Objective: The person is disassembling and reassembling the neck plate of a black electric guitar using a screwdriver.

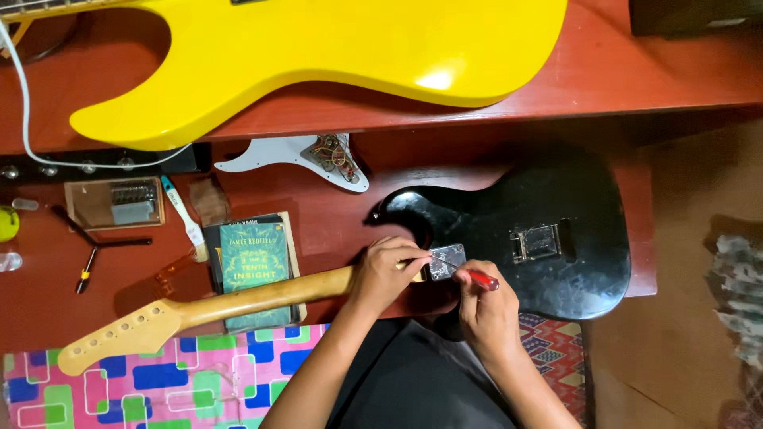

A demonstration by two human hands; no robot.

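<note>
A black guitar body [548, 199] lies back side up on the red wooden table [334, 214]. Its pale wooden neck [207, 306] runs left toward a bare headstock [111, 338]. My left hand [385, 274] is wrapped around the neck where it meets the body. A small metal neck plate [447, 260] sits at that joint. My right hand [485, 310] grips a red-handled screwdriver [479, 278], whose shaft points at the plate.
A yellow guitar body [318, 48] lies on a higher shelf. Below it are a white pickguard with wiring [318, 155], a green book [253, 266], a toothbrush [181, 210], a small box with metal parts [115, 202] and a colourful patterned cloth [175, 373].
</note>
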